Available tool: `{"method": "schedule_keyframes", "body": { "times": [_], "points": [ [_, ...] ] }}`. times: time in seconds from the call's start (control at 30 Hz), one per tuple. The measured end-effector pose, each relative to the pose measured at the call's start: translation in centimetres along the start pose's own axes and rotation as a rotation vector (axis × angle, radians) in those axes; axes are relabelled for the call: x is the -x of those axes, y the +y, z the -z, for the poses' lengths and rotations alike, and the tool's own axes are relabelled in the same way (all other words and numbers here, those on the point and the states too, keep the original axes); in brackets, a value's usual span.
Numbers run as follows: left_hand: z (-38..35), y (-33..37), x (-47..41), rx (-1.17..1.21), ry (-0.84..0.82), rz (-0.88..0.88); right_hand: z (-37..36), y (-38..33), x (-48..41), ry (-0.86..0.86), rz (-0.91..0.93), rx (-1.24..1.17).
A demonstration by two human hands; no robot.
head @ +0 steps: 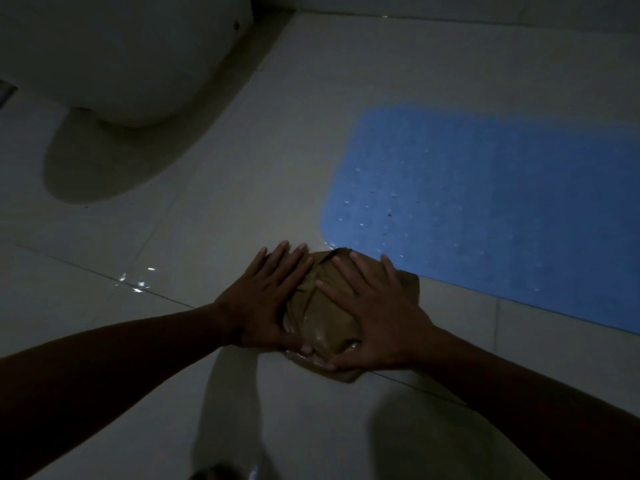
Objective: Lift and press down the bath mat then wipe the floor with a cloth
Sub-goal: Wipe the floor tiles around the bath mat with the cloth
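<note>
Left hand (262,301), right hand (375,322) flat, fingers spread, pressing cloth (320,317) at bath mat (485,202) corner.

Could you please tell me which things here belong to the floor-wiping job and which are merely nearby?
Part of the job: brown cloth under the left hand and right hand; blue bath mat; tiled floor.
Just nearby: white toilet.
</note>
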State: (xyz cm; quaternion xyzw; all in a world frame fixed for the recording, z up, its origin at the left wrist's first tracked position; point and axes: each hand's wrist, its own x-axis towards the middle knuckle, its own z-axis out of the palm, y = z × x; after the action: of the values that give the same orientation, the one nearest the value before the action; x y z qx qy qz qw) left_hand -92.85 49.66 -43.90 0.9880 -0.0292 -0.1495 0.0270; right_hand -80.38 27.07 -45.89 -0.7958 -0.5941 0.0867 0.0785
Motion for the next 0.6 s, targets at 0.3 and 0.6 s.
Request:
{"method": "schedule_keyframes", "body": {
  "times": [0.3, 0.6],
  "points": [
    [0.9, 10.9, -6.4, 0.026, 0.019, -0.194, 0.8, 5.2, 9.7, -0.056, -0.095, 0.043],
    [0.6, 21.6, -10.2, 0.123, 0.062, -0.271, 2.2, 10.6, 19.6, -0.142, -0.131, 0.086]
  ]
}}
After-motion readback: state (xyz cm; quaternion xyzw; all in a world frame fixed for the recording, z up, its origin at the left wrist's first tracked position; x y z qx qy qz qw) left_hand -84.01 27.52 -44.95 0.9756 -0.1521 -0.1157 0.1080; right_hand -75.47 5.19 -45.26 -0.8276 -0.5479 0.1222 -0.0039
